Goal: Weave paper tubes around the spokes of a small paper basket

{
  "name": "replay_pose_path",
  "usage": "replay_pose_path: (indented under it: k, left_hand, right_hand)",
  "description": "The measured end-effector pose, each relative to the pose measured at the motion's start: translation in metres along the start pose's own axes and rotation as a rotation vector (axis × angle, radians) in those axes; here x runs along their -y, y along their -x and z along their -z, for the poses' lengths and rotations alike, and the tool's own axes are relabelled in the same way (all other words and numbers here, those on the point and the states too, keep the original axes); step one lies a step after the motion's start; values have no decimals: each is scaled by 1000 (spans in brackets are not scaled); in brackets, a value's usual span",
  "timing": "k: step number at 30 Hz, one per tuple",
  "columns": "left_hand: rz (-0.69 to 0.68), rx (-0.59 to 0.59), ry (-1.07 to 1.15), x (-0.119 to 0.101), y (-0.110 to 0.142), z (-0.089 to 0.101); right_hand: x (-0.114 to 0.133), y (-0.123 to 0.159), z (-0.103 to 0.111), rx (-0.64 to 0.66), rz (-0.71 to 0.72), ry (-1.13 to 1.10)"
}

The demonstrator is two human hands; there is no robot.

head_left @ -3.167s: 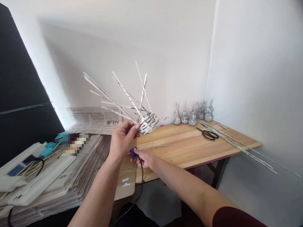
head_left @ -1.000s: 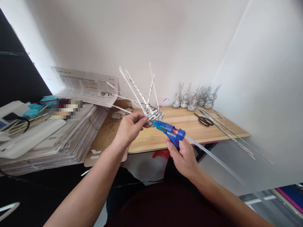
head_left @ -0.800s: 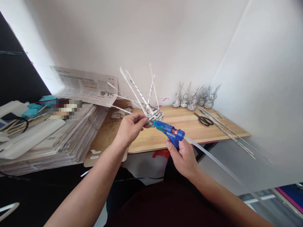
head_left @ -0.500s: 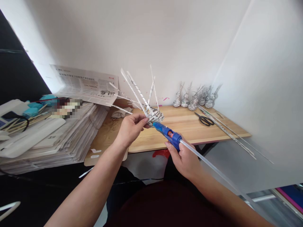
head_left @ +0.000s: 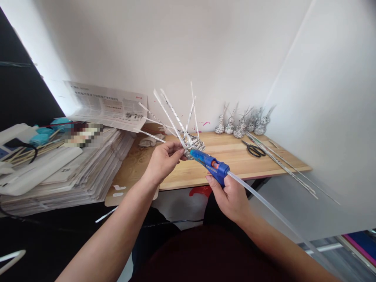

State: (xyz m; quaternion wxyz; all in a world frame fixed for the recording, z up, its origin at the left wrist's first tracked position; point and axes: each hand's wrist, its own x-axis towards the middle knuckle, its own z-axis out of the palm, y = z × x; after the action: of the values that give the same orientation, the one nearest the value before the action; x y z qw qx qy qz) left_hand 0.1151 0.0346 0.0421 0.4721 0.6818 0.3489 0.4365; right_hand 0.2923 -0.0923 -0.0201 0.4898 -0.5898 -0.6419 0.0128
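Observation:
My left hand (head_left: 169, 158) pinches the near left side of a small woven paper basket (head_left: 197, 145), held above the table's front part. Several rolled newspaper strips stick up and out from its rim. My right hand (head_left: 230, 196) grips a blue hot glue gun (head_left: 208, 162) by its handle. The gun's nozzle points left and meets the basket's near side, close to my left fingertips; whether it touches the weave I cannot tell. A long clear glue stick (head_left: 264, 203) runs out of the gun's back, over my right forearm.
Several woven gourd shapes (head_left: 240, 128) stand by the wall at the back right. Black scissors (head_left: 254, 149) and long paper rods (head_left: 282, 164) lie on the wooden table (head_left: 229, 147), the rods overhanging its edge. A tall newspaper stack (head_left: 96, 172) fills the left.
The basket and the glue gun have shifted slightly right in view, together with both hands. My grips are the same, and the nozzle stays at the basket's near side.

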Motion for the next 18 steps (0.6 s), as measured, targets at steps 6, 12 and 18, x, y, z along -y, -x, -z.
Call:
replay_pose_path:
  k: [6,12,18]
  left_hand:
    - [-9,-1,55,5,-1,1]
    - [-49,19,34,7,-2,2]
    - [-76,39,27,9,-1,1]
  right_hand:
    - [0,-2,2,-21,2,-20]
    - [1,-6,5,-21,7,-58]
    - [1,-10,5,-6,8,-67]
